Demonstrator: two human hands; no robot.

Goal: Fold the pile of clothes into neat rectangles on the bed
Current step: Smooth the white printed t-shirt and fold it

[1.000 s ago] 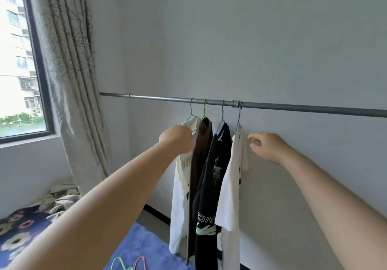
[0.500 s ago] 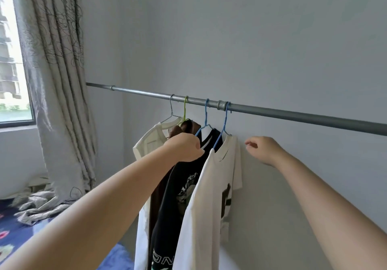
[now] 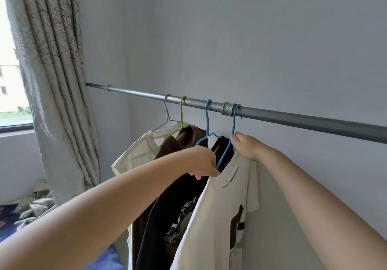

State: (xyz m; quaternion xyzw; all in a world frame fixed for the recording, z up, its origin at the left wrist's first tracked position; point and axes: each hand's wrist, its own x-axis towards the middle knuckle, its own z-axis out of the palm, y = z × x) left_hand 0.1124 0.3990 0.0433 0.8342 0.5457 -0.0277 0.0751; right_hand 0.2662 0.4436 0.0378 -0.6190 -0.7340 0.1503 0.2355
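White T-shirt (image 3: 211, 217) on blue hanger (image 3: 227, 150), rail (image 3: 293, 118) | left hand (image 3: 204, 163) pinches collar, right hand (image 3: 244, 145) pinches hanger neck | likely unhooking 1 shirt for folding.

The head-worn camera looks forward, close to a clothes rail (image 3: 293, 116) along the wall (image 3: 251, 39).

My grey metal rail (image 3: 293, 117) carries four hangers: a bare wire hanger (image 3: 167, 112), a green hanger (image 3: 181, 113) and two blue hangers (image 3: 207, 118), shirts hanging beneath.
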